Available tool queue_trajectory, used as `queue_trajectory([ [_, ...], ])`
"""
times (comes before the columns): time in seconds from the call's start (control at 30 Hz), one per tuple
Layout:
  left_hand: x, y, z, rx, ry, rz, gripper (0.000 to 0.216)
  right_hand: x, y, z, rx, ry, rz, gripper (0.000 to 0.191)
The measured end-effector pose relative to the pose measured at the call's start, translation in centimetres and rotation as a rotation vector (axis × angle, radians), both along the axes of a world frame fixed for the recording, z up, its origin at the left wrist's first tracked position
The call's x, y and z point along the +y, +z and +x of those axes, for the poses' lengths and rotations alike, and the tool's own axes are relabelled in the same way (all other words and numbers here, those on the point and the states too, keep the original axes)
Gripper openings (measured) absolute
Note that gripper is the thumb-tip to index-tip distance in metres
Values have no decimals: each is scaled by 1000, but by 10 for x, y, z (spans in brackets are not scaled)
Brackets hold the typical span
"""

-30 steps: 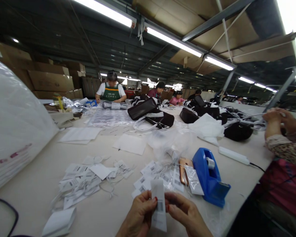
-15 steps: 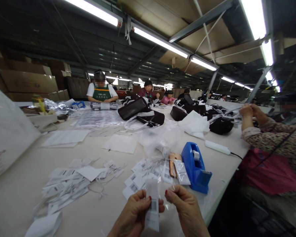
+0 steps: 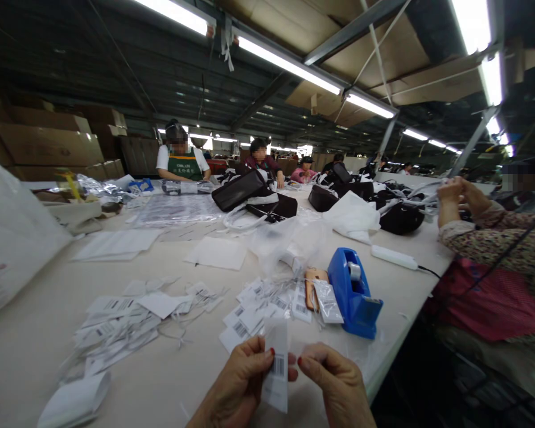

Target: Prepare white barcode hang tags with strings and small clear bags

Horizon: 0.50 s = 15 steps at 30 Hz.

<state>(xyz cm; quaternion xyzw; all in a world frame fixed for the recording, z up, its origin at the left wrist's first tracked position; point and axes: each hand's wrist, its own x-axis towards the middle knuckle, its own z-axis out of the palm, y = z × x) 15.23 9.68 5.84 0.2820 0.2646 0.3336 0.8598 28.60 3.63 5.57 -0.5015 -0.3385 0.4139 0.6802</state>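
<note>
Table (image 3: 182,380) edge runs on a slant from lower centre up toward the right, passing just beside the blue tape dispenser (image 3: 354,291). Past that edge is dark floor, and a co-worker's hands (image 3: 459,196) are raised over the table's far right side. We see open bare table to the left of the hands, between them and the loose tag pile (image 3: 116,327). A second tag heap (image 3: 261,303) lies close ahead, touching the dispenser's near side. The far half is crowded with black bags (image 3: 245,189) and white sheets (image 3: 216,252).

Left hand (image 3: 241,386): closed narrow, thumb and forefinger pinching a white tag (image 3: 276,368), which it holds upright above the near table edge. Right hand (image 3: 334,386): also closed to a pinch, on a scrap of clear film (image 3: 314,352) just beside the tag, thumb tip almost at the tag's right edge. Red polish shows on both thumbs.

Writing: the tag carries a black barcode, its digits too small to read. The heaped tags show barcodes too. A person's green apron (image 3: 181,169) across the table has white lettering, and the big white sack (image 3: 13,238) at left has red print; we can read neither.
</note>
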Motion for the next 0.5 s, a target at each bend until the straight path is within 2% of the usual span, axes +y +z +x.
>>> queue_trajectory([
  [0.3, 5, -1, -5, 76, 100, -6, 5, -17, -16, 13, -49, -45, 4, 24],
  [0.5, 4, 2, -6, 109, 148, 6, 13, -29, -18, 12, -238, -81, 29, 24],
])
